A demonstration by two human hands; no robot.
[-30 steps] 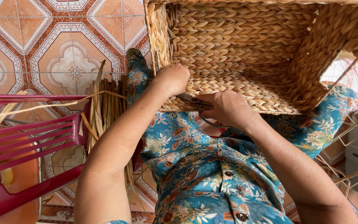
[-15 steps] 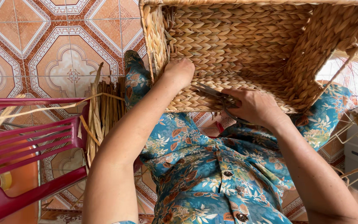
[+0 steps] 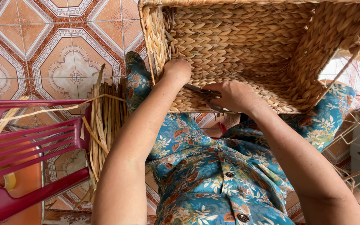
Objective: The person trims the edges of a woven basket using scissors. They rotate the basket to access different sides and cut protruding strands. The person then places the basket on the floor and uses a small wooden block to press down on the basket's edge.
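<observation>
In the middle of the frame, the left hand (image 3: 178,71) pinches the woven basket (image 3: 246,46) edge. The right hand (image 3: 234,96) is curled around scissors (image 3: 205,92) against the basket.

Woven straw basket (image 3: 246,46) is lying tipped on the lap, open side facing the camera; scissors (image 3: 207,95) are resting against its lower wall.
</observation>
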